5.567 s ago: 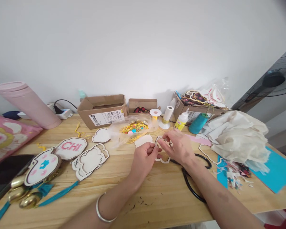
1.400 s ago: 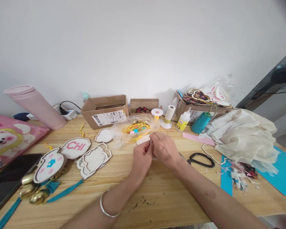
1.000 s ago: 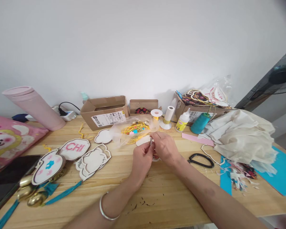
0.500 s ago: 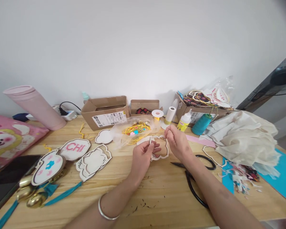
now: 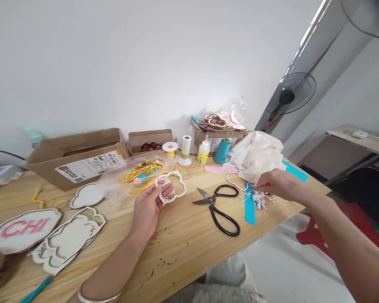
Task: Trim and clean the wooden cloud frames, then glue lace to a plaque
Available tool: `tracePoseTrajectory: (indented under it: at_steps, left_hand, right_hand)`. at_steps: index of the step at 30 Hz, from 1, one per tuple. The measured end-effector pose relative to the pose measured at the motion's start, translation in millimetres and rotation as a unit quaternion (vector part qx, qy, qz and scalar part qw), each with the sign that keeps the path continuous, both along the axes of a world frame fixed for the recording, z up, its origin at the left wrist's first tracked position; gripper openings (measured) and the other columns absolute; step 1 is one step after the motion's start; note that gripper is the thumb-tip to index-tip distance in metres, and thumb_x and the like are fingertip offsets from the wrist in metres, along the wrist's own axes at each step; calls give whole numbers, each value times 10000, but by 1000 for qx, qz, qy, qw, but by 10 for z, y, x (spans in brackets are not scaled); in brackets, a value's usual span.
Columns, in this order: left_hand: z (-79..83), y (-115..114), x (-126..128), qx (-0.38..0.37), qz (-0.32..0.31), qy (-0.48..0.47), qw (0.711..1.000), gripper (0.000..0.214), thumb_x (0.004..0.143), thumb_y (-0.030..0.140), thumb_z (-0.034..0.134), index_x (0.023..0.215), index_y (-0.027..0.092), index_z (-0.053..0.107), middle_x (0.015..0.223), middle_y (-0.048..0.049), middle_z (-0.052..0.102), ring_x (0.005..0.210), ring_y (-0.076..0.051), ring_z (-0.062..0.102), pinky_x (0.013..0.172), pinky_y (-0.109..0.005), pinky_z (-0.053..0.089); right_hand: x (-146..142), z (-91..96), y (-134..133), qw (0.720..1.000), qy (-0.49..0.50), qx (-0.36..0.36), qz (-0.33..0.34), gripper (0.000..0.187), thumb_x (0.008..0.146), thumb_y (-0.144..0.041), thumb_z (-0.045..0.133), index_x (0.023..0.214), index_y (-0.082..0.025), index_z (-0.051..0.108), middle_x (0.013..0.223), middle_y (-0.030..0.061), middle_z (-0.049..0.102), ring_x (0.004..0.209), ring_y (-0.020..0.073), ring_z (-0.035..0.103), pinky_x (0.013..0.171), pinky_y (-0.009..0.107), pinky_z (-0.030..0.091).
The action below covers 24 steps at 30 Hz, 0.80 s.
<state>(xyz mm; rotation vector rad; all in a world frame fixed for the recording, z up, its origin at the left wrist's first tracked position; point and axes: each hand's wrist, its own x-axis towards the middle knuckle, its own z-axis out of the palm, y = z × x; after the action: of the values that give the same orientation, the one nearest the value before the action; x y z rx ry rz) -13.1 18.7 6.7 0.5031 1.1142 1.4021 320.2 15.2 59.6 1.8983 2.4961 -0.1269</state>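
Observation:
My left hand (image 5: 148, 210) is closed on the edge of a pale cloud-shaped cut-out frame (image 5: 183, 191), held up just above the table. Through its opening I see some of my fingertips. My right hand (image 5: 273, 183) reaches far to the right, over a heap of small fabric and thread scraps (image 5: 260, 201) beside a bunched cream cloth (image 5: 259, 153). Its fingers point down and are drawn together; what they hold, if anything, is hidden. Between the hands lie black-handled scissors (image 5: 212, 200), blades parted. A blue strip (image 5: 250, 212) runs under the scraps.
Along the wall stand a large cardboard box (image 5: 78, 155), a glue bottle (image 5: 204, 152), a teal thread cone (image 5: 222, 151) and a filled box (image 5: 213, 141). A plastic bag of yellow cords (image 5: 142, 172) lies in front. Cloud-shaped pieces (image 5: 65, 242) spread at left. The table's front edge runs diagonally.
My view has turned right. My right hand has left the cut-out frame and moved right, to the scraps. My left hand still holds the frame.

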Motion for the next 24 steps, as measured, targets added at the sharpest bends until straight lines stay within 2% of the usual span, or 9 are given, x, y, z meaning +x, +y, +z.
tracePoseTrajectory:
  at_steps: [4,7,9,12,17,18,20,22,24]
  left_hand:
    - [-121,29,-39,23,-27,-7,999,123,714,118,588,817,93,649,879,-99,666,787,-162,631,639,-261,545]
    - [-215,52,-67,37,-47,-2,998,175,680,151,635,845,99,661,844,-75,663,734,-128,619,687,-253,529]
    - [-283,65,-83,47,-70,23,996,235,662,202,663,875,105,663,846,-67,661,731,-123,612,708,-256,516]
    - [-360,65,-102,57,-96,82,990,303,661,286,663,912,116,662,904,-78,662,766,-146,611,718,-280,501]
    - [-340,44,-105,71,-125,136,980,337,664,305,652,951,127,651,816,-66,690,752,-167,621,742,-301,471]
    - [-324,42,-104,79,-132,149,977,329,666,301,649,947,131,652,784,-56,692,742,-166,621,733,-290,465]
    - [-297,42,-103,97,-140,175,970,292,669,290,641,919,139,656,727,-33,688,713,-161,618,706,-269,456]
    - [-285,46,-106,111,-138,195,965,227,675,275,628,852,137,662,691,-20,677,682,-153,609,677,-252,448]
    - [-287,49,-107,123,-137,206,961,168,686,262,606,777,130,657,665,-14,661,647,-143,594,651,-243,442]
  right_hand:
    - [113,-79,-37,997,-42,-31,-63,369,771,-424,452,534,-187,608,505,17,576,444,106,465,418,212,281]
    - [-9,-13,-42,997,-34,10,-67,297,768,-367,478,593,-186,635,563,34,604,479,118,504,437,215,336]
    - [-229,55,-33,998,24,54,-10,184,755,-283,502,743,-193,663,666,41,635,524,117,535,482,216,391]
    - [-760,68,45,979,154,88,99,225,760,-260,506,930,-203,642,828,55,653,525,99,548,494,216,438]
    - [-1768,-210,368,920,307,108,219,299,790,-247,511,1074,-179,578,1086,102,589,550,77,562,513,216,462]
    - [-1913,-277,445,913,315,109,236,291,785,-240,530,1062,-169,584,1083,107,591,583,84,571,538,217,462]
    - [-2104,-390,582,907,304,104,274,202,779,-223,555,957,-164,630,941,83,642,632,101,574,573,216,445]
    - [-2174,-464,672,905,282,95,305,119,787,-211,553,821,-168,659,750,42,651,647,109,565,584,209,417]
    - [-2169,-494,703,902,273,93,321,142,801,-206,536,744,-170,661,662,21,630,642,106,556,577,202,393]
